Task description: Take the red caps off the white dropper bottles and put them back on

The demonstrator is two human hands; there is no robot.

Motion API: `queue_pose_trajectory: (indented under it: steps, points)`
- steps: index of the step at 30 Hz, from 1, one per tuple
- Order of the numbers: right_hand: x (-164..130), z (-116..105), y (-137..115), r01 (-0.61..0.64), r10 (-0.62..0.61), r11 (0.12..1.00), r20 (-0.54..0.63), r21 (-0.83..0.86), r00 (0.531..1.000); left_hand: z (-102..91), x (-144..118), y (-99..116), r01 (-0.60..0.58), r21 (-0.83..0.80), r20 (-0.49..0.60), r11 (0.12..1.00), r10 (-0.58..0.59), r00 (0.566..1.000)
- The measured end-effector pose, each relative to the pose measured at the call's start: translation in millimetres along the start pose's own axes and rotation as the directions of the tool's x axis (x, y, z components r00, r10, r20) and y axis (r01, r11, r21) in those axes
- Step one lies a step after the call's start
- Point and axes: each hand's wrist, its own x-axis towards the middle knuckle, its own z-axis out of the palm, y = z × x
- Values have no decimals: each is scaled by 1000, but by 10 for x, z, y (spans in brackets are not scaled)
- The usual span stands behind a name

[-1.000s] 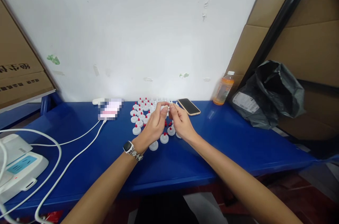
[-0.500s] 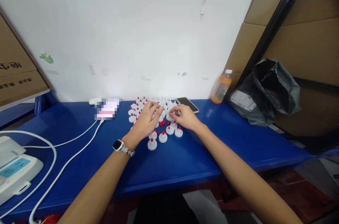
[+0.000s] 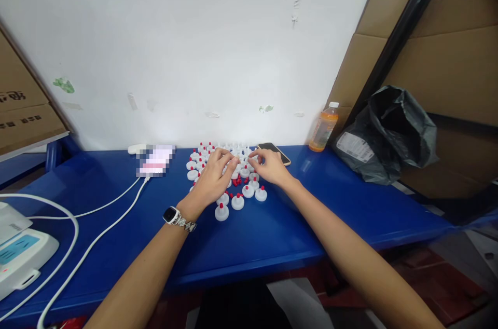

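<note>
Many white round nozzle caps (image 3: 221, 213) stand in a cluster on the blue table, several of them with small red tips. A small pile of loose red tips (image 3: 237, 182) lies among them. My left hand (image 3: 216, 176), with a watch at its wrist, reaches over the left part of the cluster. Its thumb and forefinger close on what looks like a white nozzle cap, mostly hidden by the fingers. Opposite it, my right hand (image 3: 272, 165) has thumb and forefinger bent together above the caps. Whatever sits between those fingertips is too small to make out.
Behind my right hand lies a phone (image 3: 278, 152). An orange drink bottle (image 3: 324, 127) and a grey plastic bag (image 3: 383, 137) stand to the right. On the left are a pixelated lit device (image 3: 155, 160), white cables (image 3: 97, 238) and a white power strip (image 3: 29, 254).
My right hand has risen slightly from the red tips, its fingertips now higher over the white caps. The left hand stays nearly in place. The whole view has shifted slightly.
</note>
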Motion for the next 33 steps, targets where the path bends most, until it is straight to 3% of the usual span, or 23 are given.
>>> queue_pose_trajectory:
  steps: [6,10,13,15,17,18,20,22,24,28,33]
  points:
    - [63,71,109,-57,57,998,29,6,998,19,13,-15,-4,15,-17,1000,4,1000]
    - [56,23,39,-25,48,977,-105,212,993,3,-2,-35,16,27,-31,1000,-15,999]
    - [4,5,-79,50,47,831,-159,554,986,-14,-20,-34,30,43,-32,999,-28,999]
    - [-48,17,-161,67,8,684,-98,726,995,-21,-27,-26,26,35,-17,999,-25,1000]
    - [-100,29,-220,48,-33,619,-35,784,999,-24,-29,-20,22,4,24,1000,-22,999]
    - [-124,29,-234,45,-42,634,-23,772,999,-26,-29,-21,24,-14,48,1000,-24,999]
    - [-166,16,-234,65,-56,753,-34,655,998,-32,-29,-30,38,-40,70,998,-35,997]
    - [-199,-9,-206,102,-99,907,-28,408,995,-39,-32,-45,49,-50,51,998,-47,998]
    - [-222,-33,-176,145,-152,980,46,134,987,-42,-36,-58,49,-52,28,997,-47,998]
    - [-226,-54,-166,190,-162,972,194,-139,968,-26,-41,-70,25,-45,19,999,-25,1000]
    - [-189,-36,-187,193,-146,964,245,-183,959,0,-40,-83,8,-20,35,1000,-8,999]
